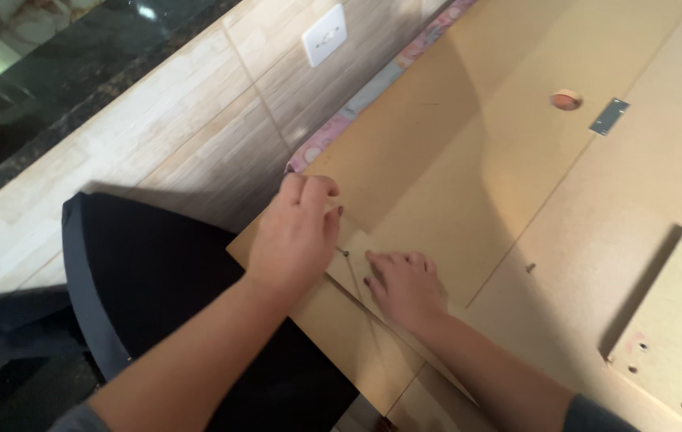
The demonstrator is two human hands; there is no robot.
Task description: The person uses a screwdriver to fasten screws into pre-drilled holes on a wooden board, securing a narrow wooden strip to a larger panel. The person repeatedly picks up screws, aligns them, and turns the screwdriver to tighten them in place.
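My left hand (297,232) hovers over the near-left edge of a large brown fibreboard panel (453,152), fingers curled, pinching a small dark screw (344,252) at the board's surface. My right hand (405,284) lies flat on a narrow strip of the same board (357,276), fingertips pressing it down just right of the screw. Both forearms reach in from the bottom of the head view.
A round hole (566,100) and a small metal plate (609,116) sit on the far part of the panel. A smaller drilled board (677,336) lies at right. A black cushioned seat (149,280) is below left, beside a tiled wall with a white socket (324,35).
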